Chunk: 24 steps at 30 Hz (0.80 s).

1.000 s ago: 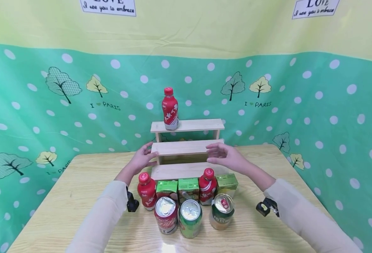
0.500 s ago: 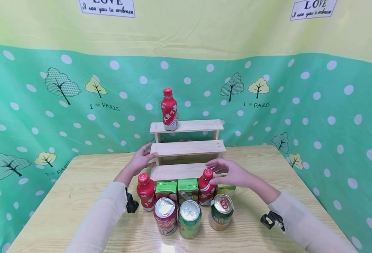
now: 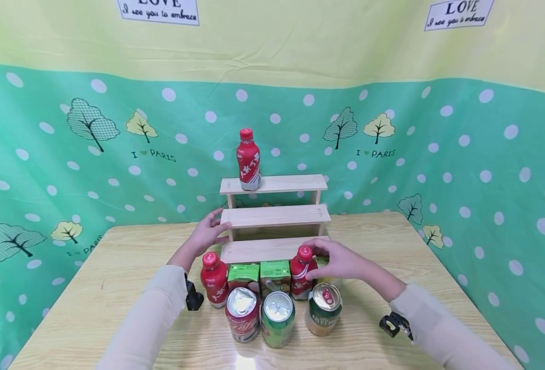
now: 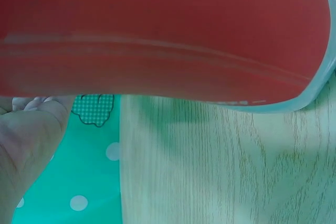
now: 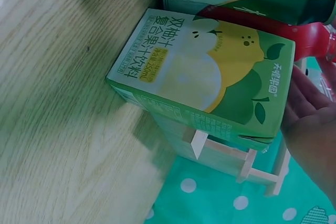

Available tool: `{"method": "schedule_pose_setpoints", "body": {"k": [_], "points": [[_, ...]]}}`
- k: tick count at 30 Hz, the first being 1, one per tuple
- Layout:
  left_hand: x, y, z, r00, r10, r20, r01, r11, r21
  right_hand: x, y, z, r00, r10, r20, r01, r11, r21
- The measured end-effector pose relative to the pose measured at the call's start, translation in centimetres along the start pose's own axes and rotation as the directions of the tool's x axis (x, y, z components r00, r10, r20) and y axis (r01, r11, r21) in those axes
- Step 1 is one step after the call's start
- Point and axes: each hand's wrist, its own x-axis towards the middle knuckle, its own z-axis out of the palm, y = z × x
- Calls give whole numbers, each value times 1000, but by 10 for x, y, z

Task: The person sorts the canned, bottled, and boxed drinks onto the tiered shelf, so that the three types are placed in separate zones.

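My left hand (image 3: 205,234) grips the left end of the middle board of a three-step wooden shelf (image 3: 274,216), thumb at its front edge. Below that hand stands a red bottle (image 3: 215,282), which fills much of the left wrist view. My right hand (image 3: 339,259) is at a second red bottle (image 3: 302,280), thumb on its near right side and fingers behind its neck. That bottle stands upright in the row before the shelf. A green-and-yellow juice carton (image 5: 210,72) stands right beside it, largely covered by my right hand in the head view.
A third red bottle (image 3: 249,162) stands on the top step, left of its middle. Two green-topped cartons (image 3: 243,275) stand between the lower bottles. In front are a red can (image 3: 243,318), a green can (image 3: 278,324) and a dark green can (image 3: 323,313). A polka-dot cloth (image 3: 161,149) hangs behind the table.
My right hand has come down from in front of the middle board to the red bottle, its fingers now around the upper part. My left hand stays at the shelf.
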Motion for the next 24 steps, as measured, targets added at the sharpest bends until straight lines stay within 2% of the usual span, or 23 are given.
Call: {"method": "schedule_pose_setpoints", "body": {"k": [6,10,24], "points": [[-1,1,1,1000,0,-3,0,1000,-8,1,1,4,999,29,18,-28,998,-60],[-2,1,1,1000,-1,-2,1,1000,-10,2,0,7,999,22,27,-20,996,-92],[-1,1,1,1000,-1,-1,1,1000,-5,3,2,10,999,51,19,-49,993,-110]]}}
